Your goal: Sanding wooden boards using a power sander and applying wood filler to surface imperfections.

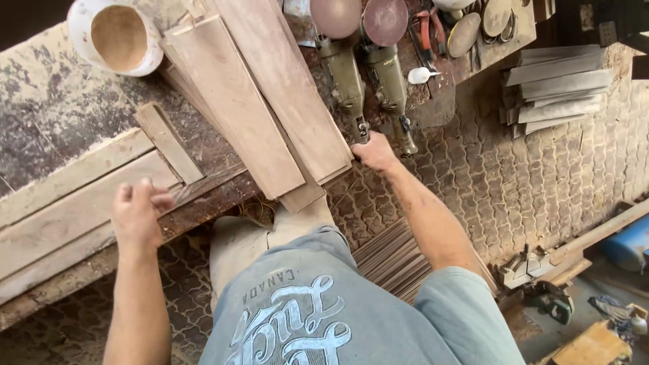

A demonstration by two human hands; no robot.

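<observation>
My left hand (138,211) hovers over the front edge of a worn wooden workbench (61,115), fingers loosely curled, holding nothing. My right hand (375,152) reaches to the near end of a stack of reddish-brown boards (260,101) that lie diagonally on the bench and overhang its edge. Its fingers are closed at the corner of the top board, right beside the handle of an olive-green power sander (345,81). Whether it grips the board or the tool's handle I cannot tell.
A second sander (392,81) lies beside the first, both with round discs. A white bucket (118,37) of sawdust stands at the back left. Short planks (554,84) are stacked on the patterned floor at right. A power saw (541,277) and thin slats (392,260) lie near my legs.
</observation>
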